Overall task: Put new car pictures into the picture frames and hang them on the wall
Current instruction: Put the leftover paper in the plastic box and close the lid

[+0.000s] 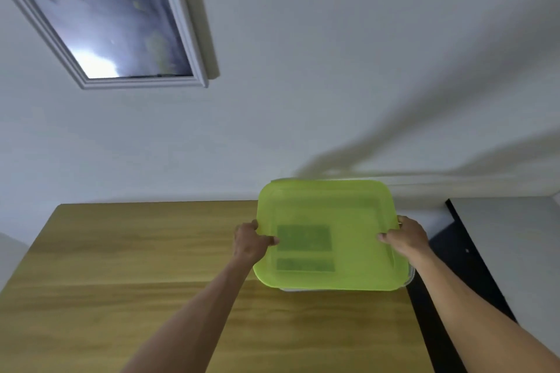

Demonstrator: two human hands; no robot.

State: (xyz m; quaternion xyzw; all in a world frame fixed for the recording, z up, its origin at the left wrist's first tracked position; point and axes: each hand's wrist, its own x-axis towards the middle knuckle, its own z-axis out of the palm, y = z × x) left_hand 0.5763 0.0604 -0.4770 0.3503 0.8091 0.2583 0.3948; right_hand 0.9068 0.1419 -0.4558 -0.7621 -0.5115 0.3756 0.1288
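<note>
A plastic container with a translucent lime-green lid [328, 233] sits at the far right part of the wooden table [127, 254], its far edge close to the white wall [333, 85]. Only a thin clear rim of the container body [407, 280] shows under the lid, at its 4 to 6 o'clock edge. Through the lid two darker rectangular patches are visible, one above the other, toward the lid's 8 o'clock quarter; what they are cannot be told, and no other contents can be made out. The left hand [250, 241] is at the lid's 9 o'clock edge, thumb lying on the lid top, remaining fingers curled around and under the edge, so it grips the lid or box there. The right hand [406, 236] is at the 3 o'clock edge in a mirrored pose: thumb on top pointing inward, fingers wrapped over the side, gripping. Both bare forearms extend from the 6 o'clock side of the view, converging on the container. Whether the lid is lifted off the body or still seated cannot be told. One picture frame [181, 24], white-moulded, hangs on the wall at about 10 o'clock from the container, well apart from it; its picture is dark and blurred with a bright glare patch, subject not readable. A dark surface [454, 251] lies just beside the table's right edge.
</note>
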